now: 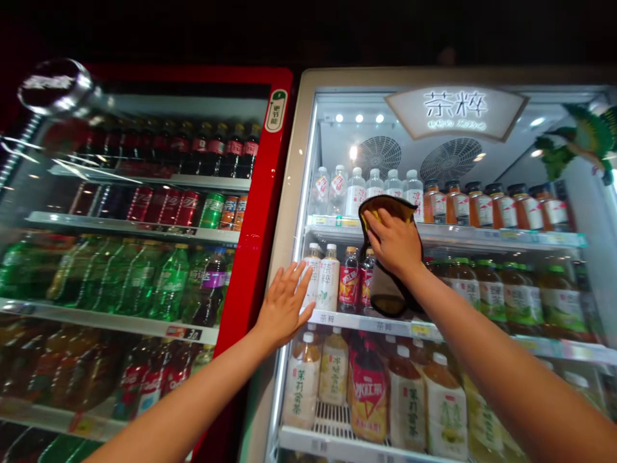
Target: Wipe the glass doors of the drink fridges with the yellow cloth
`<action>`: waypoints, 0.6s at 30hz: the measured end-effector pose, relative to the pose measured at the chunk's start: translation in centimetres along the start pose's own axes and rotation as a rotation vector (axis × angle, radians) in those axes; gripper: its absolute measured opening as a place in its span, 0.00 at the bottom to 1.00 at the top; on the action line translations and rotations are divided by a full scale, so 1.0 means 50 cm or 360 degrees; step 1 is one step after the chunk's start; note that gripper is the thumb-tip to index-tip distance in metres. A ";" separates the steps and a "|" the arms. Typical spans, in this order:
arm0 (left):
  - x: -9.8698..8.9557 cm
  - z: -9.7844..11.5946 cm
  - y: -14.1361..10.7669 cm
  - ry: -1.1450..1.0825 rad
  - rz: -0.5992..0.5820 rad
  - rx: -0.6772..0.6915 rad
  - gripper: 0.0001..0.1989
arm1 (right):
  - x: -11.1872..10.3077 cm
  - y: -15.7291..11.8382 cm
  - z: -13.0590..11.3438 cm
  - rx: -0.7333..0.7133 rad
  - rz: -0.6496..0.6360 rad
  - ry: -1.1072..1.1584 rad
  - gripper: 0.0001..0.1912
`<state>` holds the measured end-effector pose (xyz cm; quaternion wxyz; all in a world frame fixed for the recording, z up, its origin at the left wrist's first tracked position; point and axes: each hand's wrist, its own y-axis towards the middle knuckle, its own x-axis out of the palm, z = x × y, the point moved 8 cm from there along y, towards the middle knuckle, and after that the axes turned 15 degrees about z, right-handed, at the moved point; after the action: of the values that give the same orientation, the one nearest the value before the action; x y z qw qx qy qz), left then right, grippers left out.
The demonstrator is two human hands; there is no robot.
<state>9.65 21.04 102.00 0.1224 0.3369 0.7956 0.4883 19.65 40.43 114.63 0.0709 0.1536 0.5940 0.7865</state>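
My right hand (393, 239) presses a dark-edged cloth (388, 296) with a yellowish face flat on the glass door of the right-hand drinks cooler (295, 173), in front of the second shelf. Part of the cloth hangs below the palm. My left hand (284, 302) rests with fingers spread at the left edge of the same door, beside two white-labelled bottles (328, 276) behind the glass. Nothing is in my left hand.
At the left is a red-framed cooler (260, 225) holding dark bottles, cans (212, 211) and green bottles (172, 283). An illuminated sign (456, 112) tops the right cooler. A bird-shaped decoration (585, 138) is at the upper right. Several bottles stand on the lower shelf (347, 440).
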 end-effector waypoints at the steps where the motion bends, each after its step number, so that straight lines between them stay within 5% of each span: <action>1: 0.000 -0.001 0.000 0.0006 -0.0001 0.0005 0.40 | 0.010 0.028 -0.008 0.0106 0.0037 -0.0017 0.27; 5: -0.001 -0.004 -0.003 0.0044 -0.0027 -0.0019 0.41 | 0.042 0.068 -0.122 0.0165 0.0043 0.0072 0.28; 9: -0.014 -0.023 -0.018 0.0071 -0.0048 -0.0052 0.42 | 0.033 -0.006 -0.224 -0.0282 -0.0096 0.0321 0.28; 12: -0.022 -0.045 -0.031 0.0068 -0.0116 -0.0021 0.41 | 0.020 -0.043 -0.216 -0.0462 -0.0156 0.0414 0.26; 18: -0.033 -0.074 -0.045 0.0073 -0.0187 -0.0040 0.40 | 0.046 0.056 -0.175 0.0015 -0.0015 0.0270 0.27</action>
<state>8.02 16.74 101.66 0.1368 0.2767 0.8105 0.4978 14.81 32.34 115.50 0.0233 0.0838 0.6024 0.7935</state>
